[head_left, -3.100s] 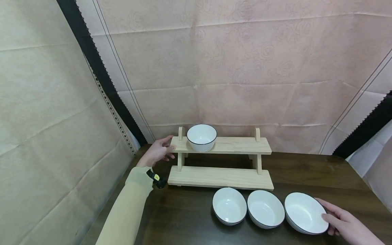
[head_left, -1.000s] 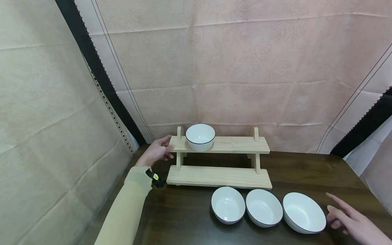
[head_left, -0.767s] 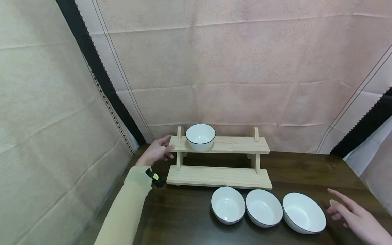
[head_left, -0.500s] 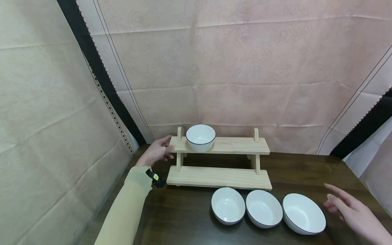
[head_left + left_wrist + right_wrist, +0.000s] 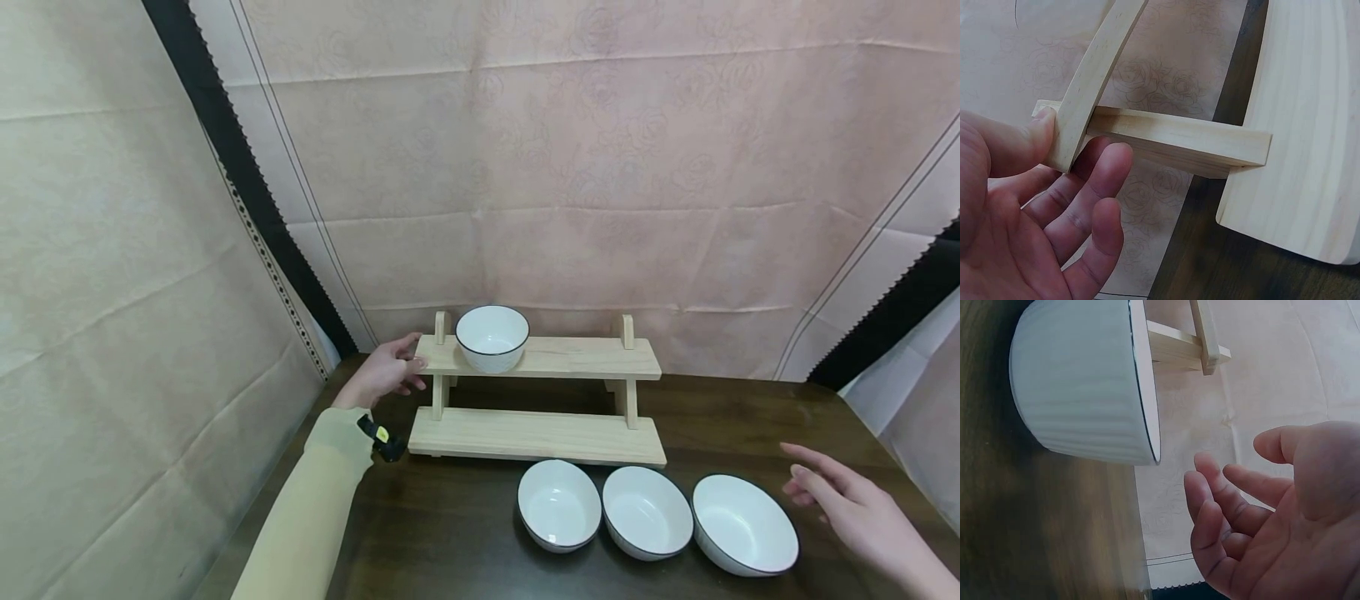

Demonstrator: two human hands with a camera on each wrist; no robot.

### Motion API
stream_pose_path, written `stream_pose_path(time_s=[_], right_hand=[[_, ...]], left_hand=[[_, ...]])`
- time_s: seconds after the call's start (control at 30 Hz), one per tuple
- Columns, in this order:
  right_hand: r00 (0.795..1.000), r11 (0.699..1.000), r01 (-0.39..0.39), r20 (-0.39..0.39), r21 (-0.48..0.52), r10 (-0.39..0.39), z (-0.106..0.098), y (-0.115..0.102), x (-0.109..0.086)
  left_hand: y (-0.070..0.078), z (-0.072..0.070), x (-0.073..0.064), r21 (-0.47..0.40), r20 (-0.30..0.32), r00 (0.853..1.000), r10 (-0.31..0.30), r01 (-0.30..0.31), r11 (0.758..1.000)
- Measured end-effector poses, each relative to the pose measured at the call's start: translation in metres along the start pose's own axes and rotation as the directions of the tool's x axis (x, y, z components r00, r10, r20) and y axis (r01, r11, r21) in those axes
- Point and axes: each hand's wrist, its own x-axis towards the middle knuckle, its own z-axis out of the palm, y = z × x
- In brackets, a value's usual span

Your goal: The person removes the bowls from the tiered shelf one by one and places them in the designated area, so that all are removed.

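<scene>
My left hand [image 5: 384,372] pinches the left end of the upper board of a two-tier wooden shelf [image 5: 570,357]. In the left wrist view, the thumb lies on one face of the board and fingers curl beneath it. A white bowl [image 5: 492,333] with a dark rim stands at the left of the upper tier. In front of the shelf, three more bowls form a row: a left bowl [image 5: 559,505], a middle bowl [image 5: 648,512] and a right bowl [image 5: 745,524]. My right hand [image 5: 851,504] hovers just right of the right bowl, apart from it, fingers loosely bent and holding nothing.
The dark wooden table [image 5: 450,533] carries shelf and bowls. Behind the shelf hangs a pale pink patterned cloth [image 5: 600,183], and another cloth [image 5: 135,292] closes off the left side. The lower board [image 5: 536,435] lies just behind the bowl row.
My right hand has let go of the right bowl's rim, drawn back to the right, then drifted slightly up and left. The left hand keeps its grip; the bowls stay put.
</scene>
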Motion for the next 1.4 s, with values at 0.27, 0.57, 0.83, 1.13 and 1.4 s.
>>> stream_pose_path(time_s=[0.27,0.57,0.83,1.13,1.4], right_hand=[[1.000,1.000,-0.014,0.019,-0.004,0.014,0.002,-0.007,0.002],[0.997,0.996,0.075,-0.027,-0.057,-0.077,0.005,-0.035,0.013],[0.990,0.990,0.140,-0.021,-0.026,-0.141,0.017,-0.089,0.033],[0.971,0.971,0.239,-0.010,0.029,-0.239,0.039,-0.149,0.051],[0.959,0.957,0.283,0.017,0.061,-0.285,0.054,-0.178,0.062]], left_hand=[[-0.001,-0.001,0.001,-0.007,0.007,1.000,-0.002,0.002,1.000],[-0.001,0.000,0.002,0.000,0.006,1.000,0.010,-0.010,1.000],[0.001,0.000,-0.001,-0.002,0.016,1.000,0.001,-0.001,1.000],[0.002,0.000,-0.003,0.004,0.012,1.000,0.010,-0.010,1.000],[0.000,0.000,-0.002,0.010,0.015,1.000,0.023,-0.023,1.000]])
